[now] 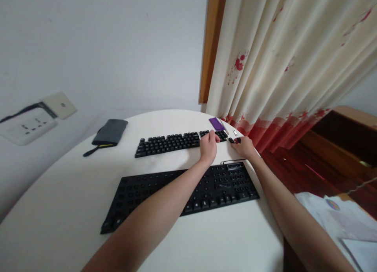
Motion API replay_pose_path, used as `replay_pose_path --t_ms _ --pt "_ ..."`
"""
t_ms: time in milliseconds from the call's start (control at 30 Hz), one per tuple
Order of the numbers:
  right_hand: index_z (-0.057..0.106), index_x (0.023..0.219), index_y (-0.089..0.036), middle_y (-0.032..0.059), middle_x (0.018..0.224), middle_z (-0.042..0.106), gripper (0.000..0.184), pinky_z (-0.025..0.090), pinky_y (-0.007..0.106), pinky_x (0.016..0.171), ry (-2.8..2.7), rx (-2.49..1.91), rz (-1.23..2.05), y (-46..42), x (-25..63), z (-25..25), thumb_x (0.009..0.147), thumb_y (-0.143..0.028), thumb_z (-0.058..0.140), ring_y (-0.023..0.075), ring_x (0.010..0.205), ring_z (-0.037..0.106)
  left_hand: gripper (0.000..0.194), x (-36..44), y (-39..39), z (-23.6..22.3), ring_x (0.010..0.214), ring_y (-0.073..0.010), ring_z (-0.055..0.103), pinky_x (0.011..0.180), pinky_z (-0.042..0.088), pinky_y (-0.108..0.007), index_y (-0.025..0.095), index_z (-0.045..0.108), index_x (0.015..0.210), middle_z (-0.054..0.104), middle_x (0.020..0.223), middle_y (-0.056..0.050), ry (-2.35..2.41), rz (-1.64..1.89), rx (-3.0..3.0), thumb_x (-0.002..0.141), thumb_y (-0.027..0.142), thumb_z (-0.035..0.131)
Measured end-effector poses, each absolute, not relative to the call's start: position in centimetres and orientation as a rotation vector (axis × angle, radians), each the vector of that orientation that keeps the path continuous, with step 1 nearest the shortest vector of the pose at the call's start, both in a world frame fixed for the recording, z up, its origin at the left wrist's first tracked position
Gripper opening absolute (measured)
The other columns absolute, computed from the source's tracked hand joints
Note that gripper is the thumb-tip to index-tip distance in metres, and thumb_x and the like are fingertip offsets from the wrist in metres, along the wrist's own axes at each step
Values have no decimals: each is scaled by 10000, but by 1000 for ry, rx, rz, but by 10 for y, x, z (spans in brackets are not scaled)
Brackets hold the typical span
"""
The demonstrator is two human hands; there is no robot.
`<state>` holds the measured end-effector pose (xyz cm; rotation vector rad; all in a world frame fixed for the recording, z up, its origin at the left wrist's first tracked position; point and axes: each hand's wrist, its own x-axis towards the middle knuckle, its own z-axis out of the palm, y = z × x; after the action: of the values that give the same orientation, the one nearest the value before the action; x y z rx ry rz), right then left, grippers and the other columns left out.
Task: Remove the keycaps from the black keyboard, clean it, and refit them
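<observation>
A black keyboard point(232, 183) lies nearest me on the white table, with most of its switch positions showing no keycaps. Behind it, loose black keycaps point(169, 143) are laid out in keyboard order. My left hand point(208, 147) is closed, resting by the right part of these rows; whatever its curled fingers hold is hidden. At the table's right edge, my right hand point(245, 147) pinches a small black keycap point(238, 140). Another dark keycap point(231, 140) lies just left of those fingertips. My left forearm hides the middle of the keyboard.
A grey pouch point(110, 132) with a dark strap lies back left on the round table point(73, 193). A purple cloth point(216, 123), a thin pale stick point(224, 126) and a small silver piece point(235, 133) lie back right. A curtain point(265, 68) hangs behind the right edge.
</observation>
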<state>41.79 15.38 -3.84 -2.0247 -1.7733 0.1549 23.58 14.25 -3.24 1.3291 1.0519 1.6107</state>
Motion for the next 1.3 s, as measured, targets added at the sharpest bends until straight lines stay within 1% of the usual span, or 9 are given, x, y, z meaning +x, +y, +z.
replay_pose_path --t_ms 167,333,500,867,1300 --pt "749 901 -106 87 856 746 186 421 228 669 -1793 -2000 174 154 419 -39 767 -221 689 193 783 670 514 235 142 -32 595 -161 553 642 401 -300 195 569 566 595 587 -28 1062 1600 1345 972 451 386" --pt "753 922 -97 105 872 751 197 431 237 697 -1806 -1986 189 157 417 -39 777 -205 674 208 809 676 524 235 143 -32 599 -166 557 638 400 -302 195 570 564 602 593 -33 1062 1604 1349 971 468 384" --pt "756 964 -102 108 898 755 227 437 239 718 -1823 -1972 207 158 417 -39 777 -208 682 211 831 679 527 236 143 -33 597 -165 558 644 404 -303 194 568 562 600 589 -33 1058 1597 1348 968 475 384" --pt "756 950 -102 114 873 752 219 426 242 699 -1844 -1964 214 162 416 -41 782 -223 685 213 811 676 518 237 144 -35 591 -162 546 637 391 -301 188 581 569 596 586 -35 1044 1590 1362 968 455 386" --pt "754 1004 -110 108 895 756 265 433 241 727 -1832 -1950 240 163 416 -41 778 -242 717 214 844 683 528 237 147 -39 605 -165 562 642 394 -299 189 589 573 613 598 -37 1056 1576 1387 974 464 382"
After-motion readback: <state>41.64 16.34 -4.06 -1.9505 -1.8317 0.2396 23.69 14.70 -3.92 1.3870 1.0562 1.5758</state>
